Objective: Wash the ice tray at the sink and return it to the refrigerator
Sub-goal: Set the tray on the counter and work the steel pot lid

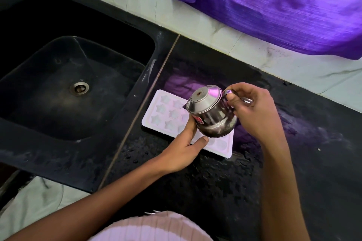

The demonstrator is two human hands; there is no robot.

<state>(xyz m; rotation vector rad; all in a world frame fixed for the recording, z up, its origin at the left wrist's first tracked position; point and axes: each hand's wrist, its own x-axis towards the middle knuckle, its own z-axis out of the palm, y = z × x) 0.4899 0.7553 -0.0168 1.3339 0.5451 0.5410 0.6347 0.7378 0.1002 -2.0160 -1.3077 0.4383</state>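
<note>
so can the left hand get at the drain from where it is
Probably yes. The left hand only rests on the tray beside the sink, and the bare basin leaves the drain uncovered; it would have to let go of the tray.

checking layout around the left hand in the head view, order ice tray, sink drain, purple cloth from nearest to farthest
1. ice tray: under the left hand, on the counter.
2. sink drain: to its left, in the sink.
3. purple cloth: far side, hanging on the wall.

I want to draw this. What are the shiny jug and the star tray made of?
The jug looks like polished steel: it mirrors the purple cloth. The tray looks like pale matte plastic or maybe silicone, with moulded star cups; the picture cannot settle which.
</note>
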